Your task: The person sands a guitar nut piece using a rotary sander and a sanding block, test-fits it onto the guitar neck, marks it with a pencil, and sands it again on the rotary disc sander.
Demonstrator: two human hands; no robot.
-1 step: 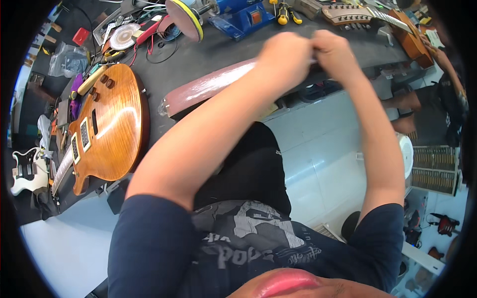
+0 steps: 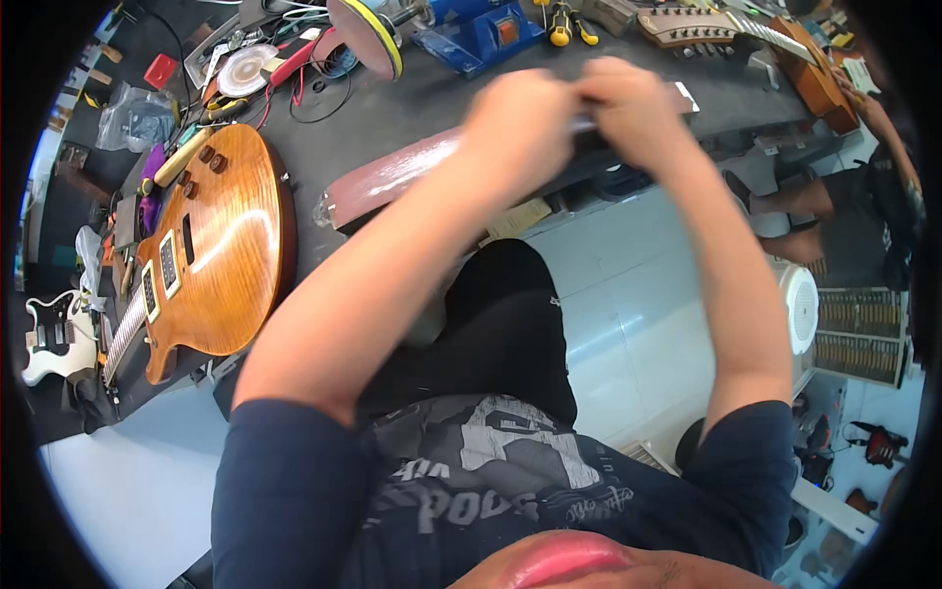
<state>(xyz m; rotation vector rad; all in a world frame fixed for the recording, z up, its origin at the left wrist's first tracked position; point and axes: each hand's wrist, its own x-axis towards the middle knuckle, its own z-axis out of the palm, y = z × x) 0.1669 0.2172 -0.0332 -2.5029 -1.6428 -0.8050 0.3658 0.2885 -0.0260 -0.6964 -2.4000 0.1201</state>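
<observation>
A long reddish-brown bar with a shiny, wrinkled top lies along the bench's front edge, its pale right end showing beyond my hands. My left hand and my right hand are close together over the bar's right half, both with curled fingers and blurred. What they grip is hidden; a small greyish sliver shows between them. An amber electric guitar body with dark knobs lies left of the bar.
The dark bench holds cluttered tools, a yellow-rimmed sanding disc, blue machine, pliers, headstock and white guitar body. Another person is at the right, near a round white fan.
Both my hands have shifted leftward along the bar, uncovering its pale right end. My forearms have moved left with them.
</observation>
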